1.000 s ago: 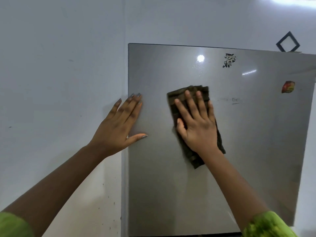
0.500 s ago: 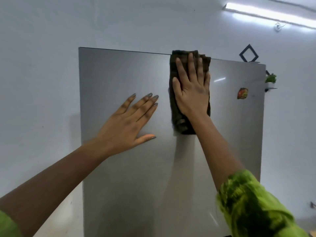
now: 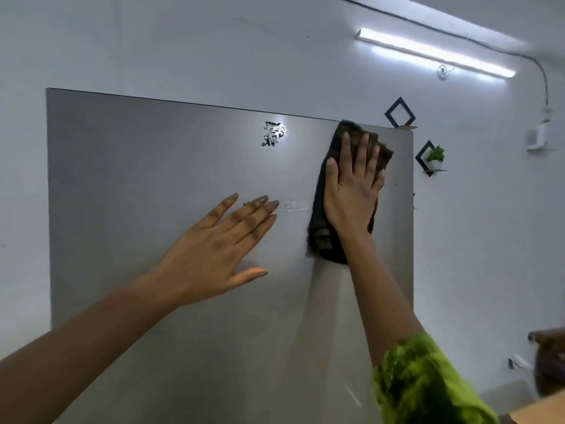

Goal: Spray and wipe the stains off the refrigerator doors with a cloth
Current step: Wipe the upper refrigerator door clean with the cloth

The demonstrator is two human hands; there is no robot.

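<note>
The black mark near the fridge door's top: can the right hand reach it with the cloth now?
Probably yes. The right hand presses the cloth flat just right of the black mark, with only bare door between; the left hand lies lower.

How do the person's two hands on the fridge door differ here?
The right hand presses a dark cloth against the refrigerator door; the left hand lies bare on the metal. The right hand is near the top right corner, the left hand lower, mid-door. Both are flat, fingers straight.
</note>
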